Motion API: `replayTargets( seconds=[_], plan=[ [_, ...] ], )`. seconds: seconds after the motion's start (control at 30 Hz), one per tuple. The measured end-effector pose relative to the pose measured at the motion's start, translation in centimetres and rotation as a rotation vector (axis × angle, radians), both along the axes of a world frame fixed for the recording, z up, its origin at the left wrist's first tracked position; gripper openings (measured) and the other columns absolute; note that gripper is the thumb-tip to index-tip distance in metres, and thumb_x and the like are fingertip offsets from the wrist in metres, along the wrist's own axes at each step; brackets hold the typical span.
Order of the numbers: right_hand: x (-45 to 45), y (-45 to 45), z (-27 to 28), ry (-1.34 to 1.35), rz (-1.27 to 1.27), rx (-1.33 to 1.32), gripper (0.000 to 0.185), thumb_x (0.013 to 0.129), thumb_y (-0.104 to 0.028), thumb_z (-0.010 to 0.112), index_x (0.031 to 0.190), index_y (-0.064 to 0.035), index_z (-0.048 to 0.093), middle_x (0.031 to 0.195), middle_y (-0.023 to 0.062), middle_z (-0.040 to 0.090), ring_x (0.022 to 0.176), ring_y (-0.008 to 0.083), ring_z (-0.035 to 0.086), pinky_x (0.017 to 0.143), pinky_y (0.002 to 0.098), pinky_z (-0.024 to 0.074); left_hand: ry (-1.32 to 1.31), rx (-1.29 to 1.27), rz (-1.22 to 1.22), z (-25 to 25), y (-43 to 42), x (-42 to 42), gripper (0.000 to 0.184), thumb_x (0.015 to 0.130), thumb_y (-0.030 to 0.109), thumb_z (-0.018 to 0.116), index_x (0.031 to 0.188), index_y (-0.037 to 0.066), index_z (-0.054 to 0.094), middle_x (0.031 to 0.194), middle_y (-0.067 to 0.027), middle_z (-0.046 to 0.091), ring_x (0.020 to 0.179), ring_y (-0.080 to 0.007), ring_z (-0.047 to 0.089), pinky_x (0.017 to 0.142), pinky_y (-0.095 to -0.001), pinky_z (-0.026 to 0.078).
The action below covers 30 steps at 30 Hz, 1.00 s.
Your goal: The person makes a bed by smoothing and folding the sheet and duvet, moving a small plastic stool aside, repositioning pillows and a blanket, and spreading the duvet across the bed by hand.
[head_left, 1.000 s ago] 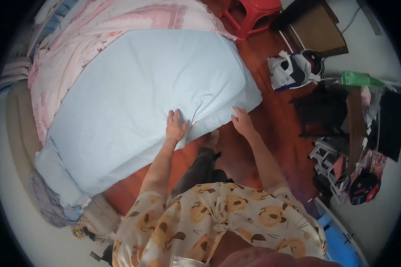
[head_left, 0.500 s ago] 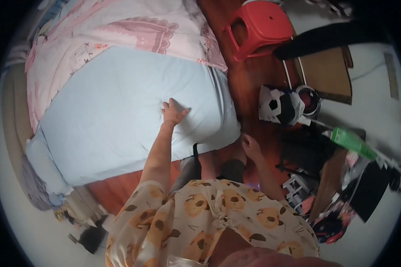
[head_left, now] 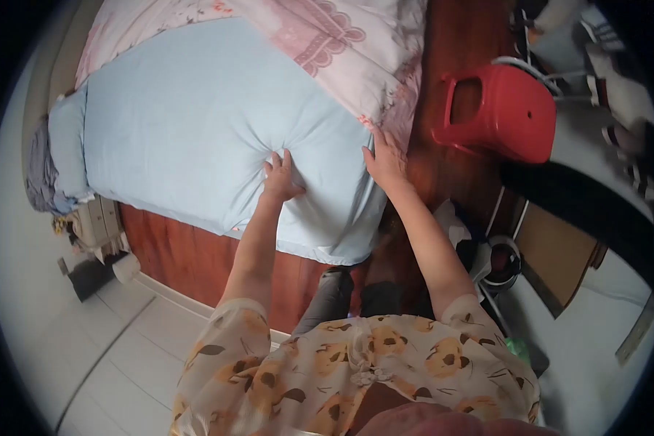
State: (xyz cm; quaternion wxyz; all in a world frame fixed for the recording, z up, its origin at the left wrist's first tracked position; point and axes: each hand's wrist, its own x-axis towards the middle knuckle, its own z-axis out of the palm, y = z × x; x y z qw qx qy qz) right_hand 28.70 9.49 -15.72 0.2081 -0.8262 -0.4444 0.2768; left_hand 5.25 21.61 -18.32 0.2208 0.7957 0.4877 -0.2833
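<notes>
My left hand (head_left: 280,178) presses down on the light blue sheet (head_left: 174,109), its fingers apart, and creases spread out from the fingertips. My right hand (head_left: 386,158) lies at the bed's right edge with its fingers stretched out, touching the blue sheet near the corner of the pink floral quilt (head_left: 385,65). The quilt is folded back over the upper part of the bed. A light blue pillow (head_left: 68,145) sits at the left end of the bed.
A red plastic stool (head_left: 516,112) stands on the wooden floor (head_left: 443,174) to the right. Near it are a cardboard piece (head_left: 556,247) and a round dark object (head_left: 503,261). A small cabinet (head_left: 98,221) stands at the left, beside grey cloth (head_left: 40,171).
The view has turned and shifted along the bed. My right hand has come up from beside the bed to its edge. My left hand remains on the sheet, now more deeply creased.
</notes>
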Motion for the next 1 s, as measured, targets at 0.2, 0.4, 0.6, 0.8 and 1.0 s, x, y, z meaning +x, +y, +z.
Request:
replayTargets(
  seconds=[0.2,0.4,0.6,0.8,1.0],
  plan=[
    [-0.9,8.7,-1.1,-0.403,0.026,-0.014,0.066,0.075,-0.024,0.068,0.126,-0.0001,0.035,0.120,0.0163,0.041,0.110,0.0319,0.044,0.089,0.0424,0.0399,0.029,-0.020,0.082,0.6,0.7,0.6,0.116,0.054,0.027,0.083,0.142,0.014,0.010,0.146,-0.0202,0.009,0.130,-0.0479,0.014,0.096,-0.0570,0.036],
    [1.4,10.5,-3.2,-0.350,0.210,-0.021,0.063,0.073,-0.024,0.069,0.124,-0.0023,0.039,0.115,0.0152,0.045,0.105,0.0319,0.047,0.087,0.0399,0.0421,0.045,-0.102,0.096,2.2,0.8,0.3,0.113,0.054,0.027,0.083,0.141,0.017,0.012,0.145,-0.0186,0.012,0.130,-0.0476,0.015,0.096,-0.0581,0.036],
    [3.5,11.7,-4.2,-0.366,0.369,-0.059,0.047,0.076,-0.019,0.064,0.117,-0.0058,0.046,0.105,0.0119,0.053,0.095,0.0307,0.051,0.082,0.0392,0.0441,0.016,-0.101,0.155,2.7,1.3,0.5,0.109,0.055,0.022,0.081,0.141,0.016,0.014,0.145,-0.0179,0.013,0.131,-0.0459,0.015,0.095,-0.0588,0.036],
    [4.6,13.1,-6.5,-0.386,0.455,-0.082,0.034,0.077,-0.006,0.052,0.111,-0.0039,0.050,0.102,0.0112,0.057,0.095,0.0290,0.053,0.077,0.0379,0.0475,0.076,-0.075,0.214,2.0,1.2,2.0,0.108,0.056,0.022,0.082,0.141,0.016,0.015,0.146,-0.0166,0.013,0.132,-0.0438,0.015,0.097,-0.0594,0.032],
    [16.9,15.0,0.1,0.453,0.270,-0.024,0.016,0.089,-0.010,0.045,0.083,0.0003,0.055,0.068,0.0095,0.055,0.060,0.0136,0.052,0.057,0.0280,0.0423,0.177,-0.005,0.251,0.1,0.7,2.7,0.087,0.072,0.011,0.066,0.142,0.014,0.014,0.148,-0.0146,0.010,0.134,-0.0401,0.014,0.097,-0.0577,0.033]
  ],
)
